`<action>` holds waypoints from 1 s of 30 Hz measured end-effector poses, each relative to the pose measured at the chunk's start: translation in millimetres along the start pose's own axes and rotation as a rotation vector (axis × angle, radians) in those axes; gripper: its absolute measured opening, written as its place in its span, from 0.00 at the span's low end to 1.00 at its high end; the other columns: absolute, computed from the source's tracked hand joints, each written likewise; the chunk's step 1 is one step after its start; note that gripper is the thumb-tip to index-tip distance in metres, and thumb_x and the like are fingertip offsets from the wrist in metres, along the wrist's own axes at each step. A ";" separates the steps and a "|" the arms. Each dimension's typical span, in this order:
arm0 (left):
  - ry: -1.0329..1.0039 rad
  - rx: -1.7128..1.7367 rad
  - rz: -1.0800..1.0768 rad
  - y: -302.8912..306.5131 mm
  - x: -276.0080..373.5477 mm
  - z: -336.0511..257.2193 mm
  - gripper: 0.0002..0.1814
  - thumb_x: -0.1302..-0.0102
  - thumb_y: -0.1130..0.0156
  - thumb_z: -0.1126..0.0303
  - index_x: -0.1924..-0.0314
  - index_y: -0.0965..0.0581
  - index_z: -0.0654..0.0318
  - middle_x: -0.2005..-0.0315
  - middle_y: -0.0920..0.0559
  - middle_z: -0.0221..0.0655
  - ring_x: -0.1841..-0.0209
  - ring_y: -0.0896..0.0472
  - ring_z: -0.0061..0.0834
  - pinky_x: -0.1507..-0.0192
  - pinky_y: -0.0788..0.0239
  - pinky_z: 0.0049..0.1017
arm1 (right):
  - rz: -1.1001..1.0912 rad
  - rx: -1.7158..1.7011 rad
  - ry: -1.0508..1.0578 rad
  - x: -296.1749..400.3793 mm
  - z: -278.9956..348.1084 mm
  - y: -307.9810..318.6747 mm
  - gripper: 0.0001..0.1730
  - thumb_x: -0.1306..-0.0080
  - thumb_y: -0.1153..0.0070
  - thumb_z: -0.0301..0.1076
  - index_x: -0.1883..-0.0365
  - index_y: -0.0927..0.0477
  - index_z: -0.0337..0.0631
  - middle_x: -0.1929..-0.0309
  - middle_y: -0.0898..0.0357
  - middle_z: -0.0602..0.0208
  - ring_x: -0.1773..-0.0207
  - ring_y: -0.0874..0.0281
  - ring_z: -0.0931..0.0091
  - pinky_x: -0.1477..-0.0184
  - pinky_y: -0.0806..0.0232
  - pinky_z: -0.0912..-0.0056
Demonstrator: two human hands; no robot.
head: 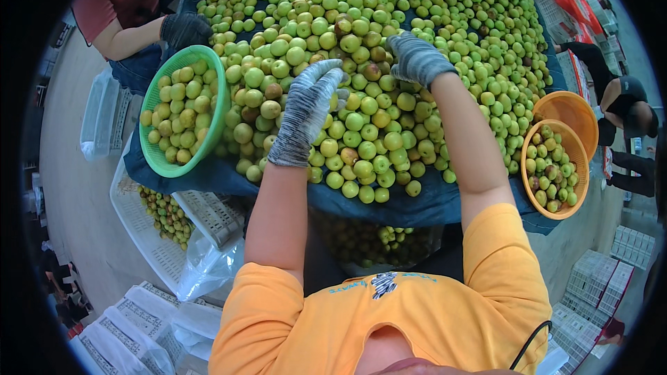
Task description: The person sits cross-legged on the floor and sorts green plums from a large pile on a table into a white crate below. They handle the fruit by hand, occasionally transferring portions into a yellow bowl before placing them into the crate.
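Observation:
A large heap of round green fruits, which look like jujubes, some with brown patches, covers a table draped in dark blue cloth. My left hand, in a grey-and-white knit glove, is over the near middle of the heap with fingers curved; a green fruit shows by its thumb, but whether it is gripped is unclear. Farther right, my right hand wears a similar glove and reaches among browner fruits, its fingertips pointing left. What lies under its fingers is hidden.
A green basket of fruits stands at the table's left edge, near a co-worker's dark-gloved hand. Two orange baskets sit at the right edge, the nearer holding fruits. Below left is a white crate with more fruits.

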State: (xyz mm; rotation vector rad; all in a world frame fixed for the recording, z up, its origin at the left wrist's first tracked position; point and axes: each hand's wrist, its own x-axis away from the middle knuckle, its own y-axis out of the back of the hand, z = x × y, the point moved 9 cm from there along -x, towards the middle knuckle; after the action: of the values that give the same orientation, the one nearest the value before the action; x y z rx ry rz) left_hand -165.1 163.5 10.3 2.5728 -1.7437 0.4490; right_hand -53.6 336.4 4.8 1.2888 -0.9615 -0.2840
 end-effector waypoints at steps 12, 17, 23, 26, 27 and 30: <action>0.025 0.773 -0.001 15.3 -13.0 17.0 0.19 0.30 0.45 0.67 0.41 0.32 0.61 0.44 0.28 0.43 0.44 0.23 0.44 0.59 0.20 0.29 | -0.314 -0.203 0.198 7.8 28.9 -4.7 0.37 0.37 0.38 0.47 0.33 0.34 0.45 0.36 0.31 0.55 0.35 0.29 0.60 0.35 0.33 0.58; -0.036 0.784 0.016 24.4 -2.6 8.9 0.22 0.33 0.44 0.81 0.40 0.32 0.62 0.46 0.27 0.39 0.45 0.21 0.40 0.58 0.22 0.26 | -0.231 -0.125 0.071 -9.3 42.0 -3.7 0.41 0.41 0.35 0.53 0.35 0.34 0.43 0.35 0.32 0.54 0.34 0.30 0.59 0.36 0.32 0.55; -0.076 0.471 0.075 26.9 -7.3 21.6 0.14 0.29 0.44 0.72 0.45 0.26 0.65 0.48 0.23 0.34 0.44 0.22 0.40 0.60 0.23 0.20 | -0.260 -0.092 0.051 -6.5 40.9 -14.2 0.35 0.39 0.37 0.42 0.36 0.33 0.42 0.41 0.28 0.52 0.40 0.25 0.58 0.38 0.31 0.57; -0.193 0.163 0.085 21.6 -5.0 15.6 0.17 0.27 0.48 0.71 0.41 0.28 0.64 0.46 0.23 0.35 0.45 0.21 0.38 0.61 0.23 0.19 | -0.424 -0.277 0.103 10.5 31.8 -1.9 0.28 0.37 0.40 0.41 0.40 0.28 0.42 0.43 0.26 0.52 0.43 0.23 0.60 0.40 0.30 0.59; -0.088 0.280 0.137 7.4 -5.4 19.3 0.17 0.26 0.49 0.69 0.40 0.29 0.63 0.45 0.24 0.35 0.45 0.21 0.38 0.62 0.23 0.19 | -0.500 -0.452 0.186 18.6 30.9 6.9 0.27 0.37 0.40 0.42 0.41 0.27 0.42 0.45 0.25 0.52 0.44 0.23 0.60 0.39 0.30 0.59; 0.142 0.515 0.226 -17.2 -0.4 26.4 0.20 0.24 0.51 0.60 0.37 0.31 0.58 0.43 0.25 0.34 0.44 0.22 0.40 0.66 0.24 0.18 | -0.631 -1.026 0.457 49.6 52.9 34.4 0.22 0.34 0.42 0.44 0.46 0.22 0.42 0.48 0.22 0.54 0.46 0.22 0.63 0.39 0.31 0.65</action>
State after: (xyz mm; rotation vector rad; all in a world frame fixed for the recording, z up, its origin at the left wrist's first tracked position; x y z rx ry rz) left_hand -143.4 166.2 -12.4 2.5495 -2.0974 1.1997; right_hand -73.7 277.9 55.9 0.5959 0.0679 -0.8040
